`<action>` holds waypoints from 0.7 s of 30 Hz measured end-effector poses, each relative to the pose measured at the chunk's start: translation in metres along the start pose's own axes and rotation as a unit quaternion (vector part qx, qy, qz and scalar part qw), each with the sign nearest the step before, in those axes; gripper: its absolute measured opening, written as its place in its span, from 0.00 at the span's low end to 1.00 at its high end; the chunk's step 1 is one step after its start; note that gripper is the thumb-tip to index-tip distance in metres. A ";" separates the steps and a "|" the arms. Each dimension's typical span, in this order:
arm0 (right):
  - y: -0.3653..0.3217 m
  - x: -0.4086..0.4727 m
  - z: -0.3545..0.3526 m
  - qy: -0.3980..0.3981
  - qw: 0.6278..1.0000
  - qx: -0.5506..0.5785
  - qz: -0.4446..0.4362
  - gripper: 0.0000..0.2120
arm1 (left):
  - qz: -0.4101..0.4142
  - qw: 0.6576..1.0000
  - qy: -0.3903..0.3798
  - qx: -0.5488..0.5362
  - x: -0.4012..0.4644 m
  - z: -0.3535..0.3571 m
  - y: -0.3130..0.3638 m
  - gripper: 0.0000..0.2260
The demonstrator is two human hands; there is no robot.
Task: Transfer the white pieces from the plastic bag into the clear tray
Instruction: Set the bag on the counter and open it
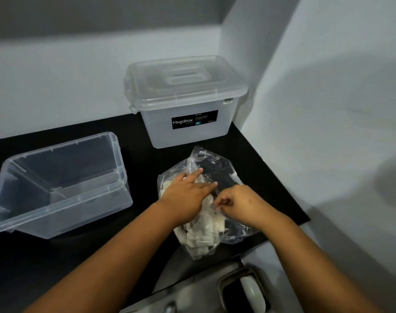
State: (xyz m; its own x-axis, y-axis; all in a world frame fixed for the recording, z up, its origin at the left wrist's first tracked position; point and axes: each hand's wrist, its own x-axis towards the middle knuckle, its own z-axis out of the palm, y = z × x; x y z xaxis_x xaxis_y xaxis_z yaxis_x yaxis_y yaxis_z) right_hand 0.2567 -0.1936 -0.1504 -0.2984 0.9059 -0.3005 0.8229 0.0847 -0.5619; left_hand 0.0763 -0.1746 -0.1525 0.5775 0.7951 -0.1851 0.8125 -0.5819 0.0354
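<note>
Plastic bag, left hand flat, right hand pinching

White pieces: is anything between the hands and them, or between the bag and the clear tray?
The plastic bag film still wraps the white pieces; the left hand presses it, the right hand pinches it. Bare black countertop lies between bag and open clear tray.

The crinkled plastic bag is lying before me, white pieces showing inside; the clear tray is sitting left, tilted.
</note>
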 end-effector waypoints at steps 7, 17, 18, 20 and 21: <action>0.005 0.007 0.004 -0.016 0.997 -0.063 0.043 0.07 | 0.022 0.994 0.088 0.061 -0.023 0.012 -0.021 0.11; -0.005 0.033 0.018 0.053 0.992 -0.005 0.113 0.09 | -0.021 0.990 0.124 -0.071 -0.052 0.022 -0.016 0.20; -0.007 0.035 0.021 0.060 0.991 0.020 0.117 0.09 | -0.027 0.989 0.125 -0.075 -0.050 0.022 -0.014 0.21; -0.010 0.037 0.025 0.070 0.990 0.050 0.115 0.08 | -0.041 0.988 0.125 -0.079 -0.046 0.024 -0.012 0.21; -0.010 0.037 0.026 0.075 0.989 0.057 0.111 0.07 | -0.046 0.988 0.125 -0.076 -0.045 0.025 -0.011 0.21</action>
State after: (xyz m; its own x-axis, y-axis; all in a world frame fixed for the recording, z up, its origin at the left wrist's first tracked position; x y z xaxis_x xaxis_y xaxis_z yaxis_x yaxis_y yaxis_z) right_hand 0.2247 -0.1719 -0.1759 -0.0341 0.9487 -0.3142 0.7975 -0.1636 -0.5807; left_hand 0.0390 -0.2081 -0.1687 0.4873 0.8716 0.0542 0.8535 -0.4885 0.1814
